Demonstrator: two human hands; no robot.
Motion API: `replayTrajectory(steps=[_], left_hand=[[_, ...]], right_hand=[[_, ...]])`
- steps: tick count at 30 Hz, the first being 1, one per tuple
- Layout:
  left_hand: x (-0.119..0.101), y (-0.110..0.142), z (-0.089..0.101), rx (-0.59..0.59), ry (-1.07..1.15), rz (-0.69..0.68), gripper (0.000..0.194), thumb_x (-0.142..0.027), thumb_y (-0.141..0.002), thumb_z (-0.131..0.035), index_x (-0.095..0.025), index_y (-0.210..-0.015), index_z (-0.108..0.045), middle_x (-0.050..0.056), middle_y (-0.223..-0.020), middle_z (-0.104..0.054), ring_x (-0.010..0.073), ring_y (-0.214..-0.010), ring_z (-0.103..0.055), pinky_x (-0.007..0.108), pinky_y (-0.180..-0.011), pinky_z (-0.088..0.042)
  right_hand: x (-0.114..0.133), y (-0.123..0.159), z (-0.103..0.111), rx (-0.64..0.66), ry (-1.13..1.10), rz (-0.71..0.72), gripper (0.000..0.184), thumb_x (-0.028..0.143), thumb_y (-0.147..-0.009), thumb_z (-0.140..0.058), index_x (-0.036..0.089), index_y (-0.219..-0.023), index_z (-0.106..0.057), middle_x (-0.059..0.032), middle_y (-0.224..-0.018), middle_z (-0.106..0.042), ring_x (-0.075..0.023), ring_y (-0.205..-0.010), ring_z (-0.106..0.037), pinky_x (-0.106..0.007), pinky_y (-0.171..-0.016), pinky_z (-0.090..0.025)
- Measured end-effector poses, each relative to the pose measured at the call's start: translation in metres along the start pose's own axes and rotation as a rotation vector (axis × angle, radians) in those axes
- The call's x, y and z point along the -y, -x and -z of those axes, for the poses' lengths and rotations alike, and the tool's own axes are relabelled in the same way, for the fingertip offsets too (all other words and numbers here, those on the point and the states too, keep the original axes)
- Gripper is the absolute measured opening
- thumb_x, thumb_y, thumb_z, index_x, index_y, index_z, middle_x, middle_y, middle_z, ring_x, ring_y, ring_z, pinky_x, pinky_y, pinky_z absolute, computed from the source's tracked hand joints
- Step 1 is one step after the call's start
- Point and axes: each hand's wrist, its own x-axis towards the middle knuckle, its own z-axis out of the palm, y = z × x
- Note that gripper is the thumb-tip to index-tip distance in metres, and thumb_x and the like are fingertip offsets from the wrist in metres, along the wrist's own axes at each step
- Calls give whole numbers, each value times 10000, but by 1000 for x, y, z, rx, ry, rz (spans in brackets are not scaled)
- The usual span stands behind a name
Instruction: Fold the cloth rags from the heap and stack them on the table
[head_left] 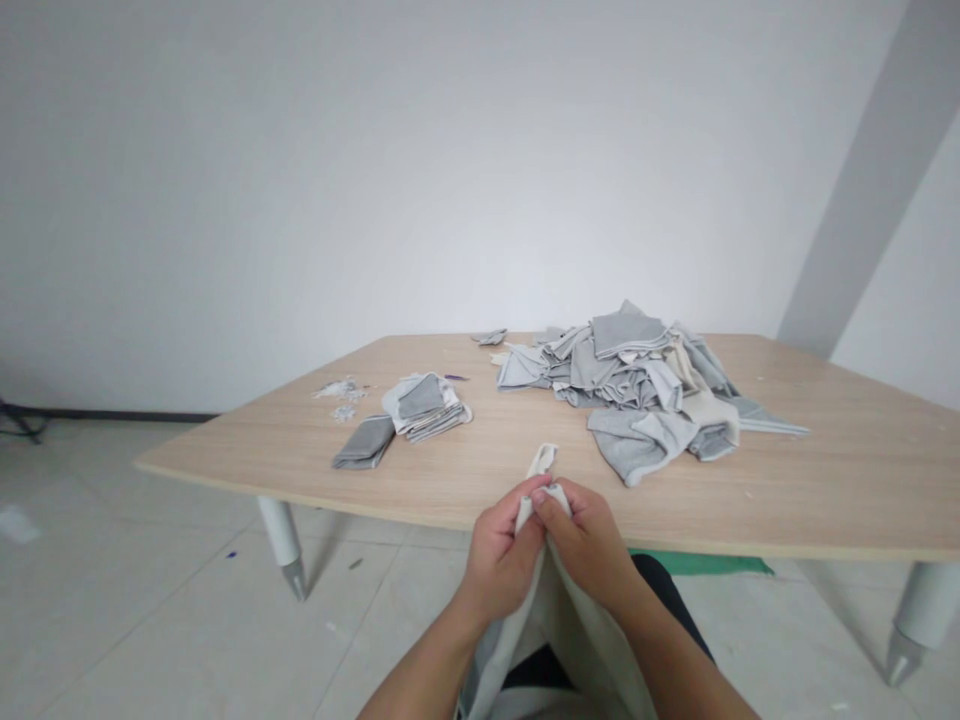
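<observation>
A cream and grey piece of fabric (pixel 592 635) hangs from my two hands down into my lap. My left hand (pixel 504 550) is closed on one side of its top edge. Close against it, my right hand (pixel 589 540) pinches the other side, the thumbs nearly meeting. Between and beyond the fingers, a narrow loop of the cream cloth sticks up over the table's front edge. What lies under the fingertips is partly hidden.
On the wooden table (pixel 825 490), a heap of grey and cream cloth pieces (pixel 622 360) lies right of centre. Folded grey cloths (pixel 427 405) are stacked at left, with a dark grey one (pixel 365 442) beside them. White scraps (pixel 341 388) and a small purple tool (pixel 456 377) lie nearby.
</observation>
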Motion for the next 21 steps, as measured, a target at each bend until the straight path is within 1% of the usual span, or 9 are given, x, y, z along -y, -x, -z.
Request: replayTrajectory(steps=[2, 5, 7, 9, 12, 14, 17, 19, 21], left_hand=[[-1, -1, 4, 40, -82, -42, 263, -298, -907, -473, -186, -1078, -638, 39, -959, -702, 160, -884, -640, 248, -802, -478], [-4, -2, 10, 34, -268, -72, 210, -289, -906, -460, -183, -972, -629, 15, -761, -675, 140, -691, -621, 226, -651, -456], [-4, -3, 14, 14, -395, -76, 193, -281, -908, -443, -190, -951, -607, 10, -723, -661, 141, -654, -617, 224, -616, -435], [-4, -5, 16, 14, -516, -89, 194, -281, -914, -424, -197, -962, -592, 14, -726, -667, 149, -663, -635, 227, -607, -426], [-4, -7, 16, 22, -708, -154, 216, -280, -917, -394, -197, -989, -581, 29, -729, -680, 166, -673, -657, 237, -589, -414], [-3, -7, 14, 20, -837, -228, 223, -262, -905, -383, -191, -975, -582, 35, -692, -674, 174, -630, -649, 249, -559, -393], [-2, -6, 10, -5, -1001, -342, 191, -248, -877, -405, -195, -887, -588, 25, -582, -631, 170, -526, -597, 264, -501, -327], [-1, -5, 9, -46, -1064, -440, 162, -239, -868, -428, -197, -858, -584, 18, -551, -610, 163, -504, -573, 274, -503, -303], [0, -4, 7, -88, -1084, -569, 153, -208, -864, -433, -187, -882, -583, 14, -547, -596, 158, -503, -560, 288, -520, -297]], right_hand=[[0, 0, 1, 0, 20, -13, 294, 350, -892, -462, 186, -653, -505, 26, -595, -512, -122, -592, -459, -227, -551, -323], [0, 3, 5, 15, 85, -57, 246, 351, -866, -508, 192, -677, -504, 26, -600, -515, -129, -590, -466, -231, -543, -319], [0, 6, 10, 41, 120, -76, 159, 332, -855, -519, 195, -778, -536, 14, -659, -556, -142, -622, -495, -236, -560, -331], [3, 9, 14, 49, 175, -79, 119, 305, -853, -513, 198, -890, -547, -6, -734, -594, -157, -676, -525, -246, -595, -343], [8, 12, 19, 58, 228, -91, 113, 270, -831, -525, 201, -917, -551, -12, -753, -601, -162, -691, -527, -252, -601, -332], [11, 12, 20, 77, 160, -124, 67, 267, -810, -540, 200, -819, -541, 14, -671, -557, -140, -611, -484, -242, -548, -303], [13, 10, 19, 84, -41, -161, 188, 292, -793, -547, 198, -655, -462, 49, -559, -442, -105, -522, -380, -230, -487, -251], [12, 10, 17, 66, -213, -205, 249, 321, -764, -567, 200, -604, -419, 61, -525, -389, -90, -496, -326, -224, -466, -229], [10, 11, 16, 53, -434, -296, 268, 330, -708, -602, 204, -591, -397, 72, -502, -374, -79, -469, -297, -217, -447, -218]])
